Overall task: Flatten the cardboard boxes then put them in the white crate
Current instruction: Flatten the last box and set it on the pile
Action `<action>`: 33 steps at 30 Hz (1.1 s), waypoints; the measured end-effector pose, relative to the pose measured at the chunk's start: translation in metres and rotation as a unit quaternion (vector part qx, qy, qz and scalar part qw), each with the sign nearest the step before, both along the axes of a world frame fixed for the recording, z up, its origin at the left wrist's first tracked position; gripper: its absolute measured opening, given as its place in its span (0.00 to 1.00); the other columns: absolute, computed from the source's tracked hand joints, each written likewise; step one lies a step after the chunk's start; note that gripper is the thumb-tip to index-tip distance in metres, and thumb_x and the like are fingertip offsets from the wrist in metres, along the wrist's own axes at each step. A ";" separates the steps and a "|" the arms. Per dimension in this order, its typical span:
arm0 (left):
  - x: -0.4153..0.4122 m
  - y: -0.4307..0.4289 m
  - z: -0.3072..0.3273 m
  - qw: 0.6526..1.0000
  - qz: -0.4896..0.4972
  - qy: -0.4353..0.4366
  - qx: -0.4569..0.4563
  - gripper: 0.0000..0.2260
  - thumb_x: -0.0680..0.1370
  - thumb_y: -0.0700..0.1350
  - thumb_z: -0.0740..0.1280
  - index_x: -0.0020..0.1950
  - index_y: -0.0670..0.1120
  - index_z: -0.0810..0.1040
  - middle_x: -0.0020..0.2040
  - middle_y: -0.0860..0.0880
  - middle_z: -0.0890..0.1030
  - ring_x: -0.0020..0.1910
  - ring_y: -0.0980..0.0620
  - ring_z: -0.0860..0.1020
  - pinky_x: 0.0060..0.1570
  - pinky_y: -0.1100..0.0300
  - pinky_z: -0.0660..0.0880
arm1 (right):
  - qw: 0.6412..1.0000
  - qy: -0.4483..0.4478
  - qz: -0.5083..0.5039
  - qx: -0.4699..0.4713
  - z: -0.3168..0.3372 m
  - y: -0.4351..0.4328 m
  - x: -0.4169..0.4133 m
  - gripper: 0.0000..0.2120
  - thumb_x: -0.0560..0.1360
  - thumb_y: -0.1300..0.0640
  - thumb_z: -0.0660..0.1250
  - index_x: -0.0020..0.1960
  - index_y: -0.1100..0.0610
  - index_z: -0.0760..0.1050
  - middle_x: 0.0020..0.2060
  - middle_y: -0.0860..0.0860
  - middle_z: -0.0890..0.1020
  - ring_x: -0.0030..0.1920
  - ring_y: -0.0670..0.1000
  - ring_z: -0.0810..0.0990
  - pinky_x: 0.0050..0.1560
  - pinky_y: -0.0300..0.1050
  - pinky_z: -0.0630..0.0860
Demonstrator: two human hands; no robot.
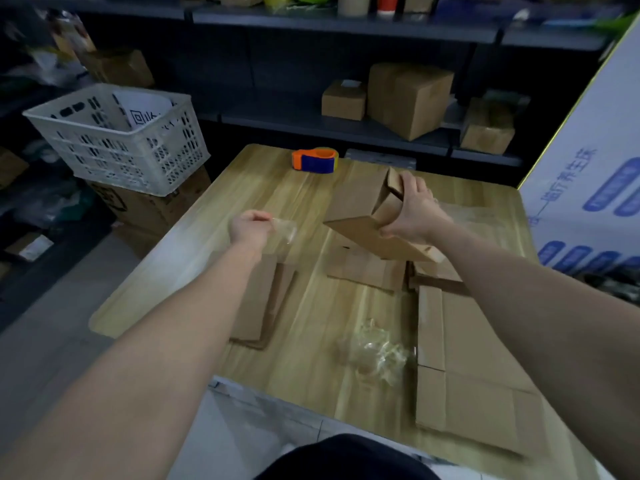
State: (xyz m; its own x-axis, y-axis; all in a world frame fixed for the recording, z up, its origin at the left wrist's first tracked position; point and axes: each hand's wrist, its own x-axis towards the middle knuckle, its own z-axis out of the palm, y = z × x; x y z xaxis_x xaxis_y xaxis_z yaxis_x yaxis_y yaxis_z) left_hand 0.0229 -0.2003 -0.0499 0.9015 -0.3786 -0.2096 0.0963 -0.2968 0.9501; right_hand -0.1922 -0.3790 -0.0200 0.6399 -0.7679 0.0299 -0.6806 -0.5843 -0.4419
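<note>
My right hand [412, 211] grips a small brown cardboard box [360, 206] by its open end and holds it tilted above the wooden table [311, 188]. My left hand [250, 227] pinches a strip of clear tape [285, 228] to the left of that box. Flattened cardboard lies on the table: one pile [266, 303] under my left forearm, one [367, 270] below the held box, and a large sheet [474, 368] at the right. The white crate [117, 140] stands off the table's far left corner on a brown carton, with a printed sheet inside.
A wad of crumpled clear tape [375, 351] lies near the table's front. An orange and blue tape dispenser [315, 160] sits at the far edge. Shelves with closed boxes [408, 98] run behind. A tall white printed carton [595, 168] stands at the right.
</note>
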 end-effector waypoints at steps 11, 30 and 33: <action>-0.169 -0.010 -0.100 0.909 -0.343 -0.097 0.216 0.08 0.71 0.30 0.69 0.41 0.42 0.77 0.42 0.45 0.80 0.41 0.50 0.76 0.48 0.57 0.74 | 0.997 -0.012 0.074 -0.002 -0.008 -0.018 -0.071 0.56 0.59 0.48 0.79 0.76 0.51 0.47 0.71 0.53 0.59 0.70 0.58 0.60 0.72 0.60 0.58; -0.212 0.012 -0.128 0.942 -0.240 0.016 0.233 0.15 0.67 0.35 0.76 0.44 0.44 0.71 0.38 0.50 0.72 0.38 0.51 0.72 0.38 0.61 0.70 | 0.983 -0.063 0.152 0.083 -0.035 -0.009 -0.076 0.58 0.58 0.47 0.80 0.76 0.49 0.46 0.72 0.52 0.58 0.70 0.56 0.60 0.69 0.58 0.63; -0.211 0.017 -0.127 0.938 -0.242 0.034 0.245 0.14 0.68 0.38 0.75 0.46 0.44 0.72 0.41 0.49 0.74 0.38 0.53 0.72 0.38 0.62 0.70 | 0.980 -0.060 0.163 0.101 -0.039 -0.001 -0.068 0.58 0.58 0.46 0.80 0.76 0.47 0.46 0.72 0.50 0.57 0.71 0.56 0.60 0.69 0.57 0.64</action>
State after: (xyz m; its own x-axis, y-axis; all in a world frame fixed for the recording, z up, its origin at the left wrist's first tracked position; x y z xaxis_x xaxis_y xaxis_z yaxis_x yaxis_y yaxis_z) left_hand -0.1882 -0.1831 -0.1772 0.6269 -0.5832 -0.5165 -0.1062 -0.7208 0.6849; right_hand -0.2598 -0.3796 -0.0591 0.8527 -0.5222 -0.0111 -0.4087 -0.6539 -0.6366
